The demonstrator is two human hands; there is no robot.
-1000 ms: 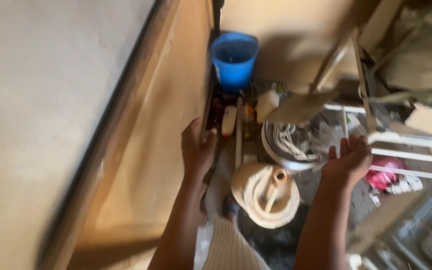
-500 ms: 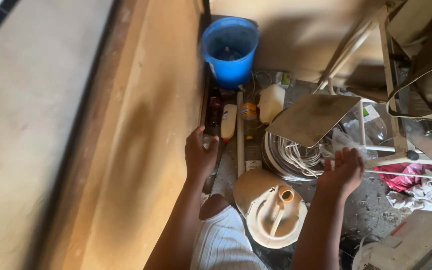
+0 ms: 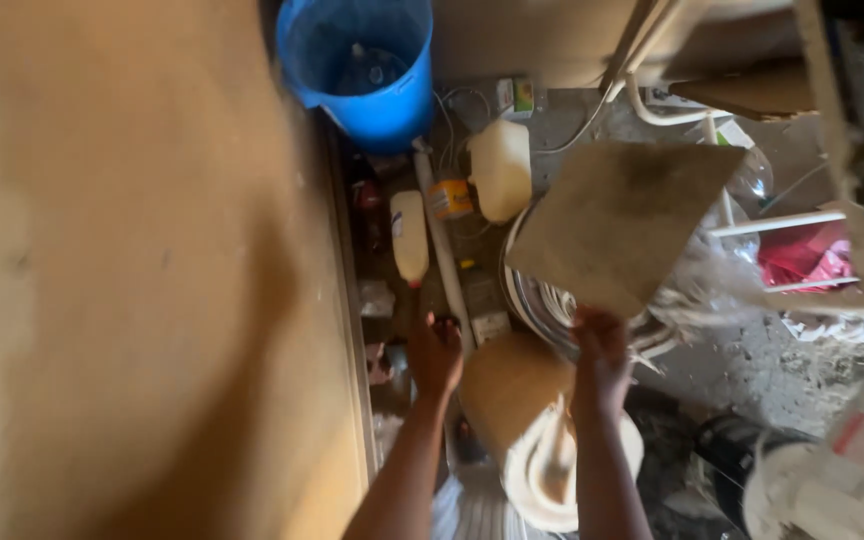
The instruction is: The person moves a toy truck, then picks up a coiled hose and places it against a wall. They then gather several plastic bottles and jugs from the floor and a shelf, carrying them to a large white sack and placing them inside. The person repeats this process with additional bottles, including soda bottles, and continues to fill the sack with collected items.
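Observation:
My left hand (image 3: pixel 437 352) hovers with fingers apart over the cluttered floor, beside a thin white pipe (image 3: pixel 440 250), and holds nothing. My right hand (image 3: pixel 602 355) reaches up to the lower corner of a brown board (image 3: pixel 622 215) that lies tilted over a metal bowl of white cables (image 3: pixel 544 308). Blur hides whether its fingers grip the board. Between and below my arms sits a cream round plastic vessel (image 3: pixel 527 440) with a spout.
A large wooden panel (image 3: pixel 152 280) fills the left side. A blue bucket (image 3: pixel 362 70) stands at the top. Near it lie a cream jug (image 3: pixel 500 168), an orange tin (image 3: pixel 449 198) and a white bottle (image 3: pixel 410 235). Red cloth (image 3: pixel 802 258) and white rods (image 3: pixel 777 222) are at right.
The view has swung closer and to the left. My left hand left the panel's edge and moved towards the pipe. My right hand moved left and up to the board's lower corner.

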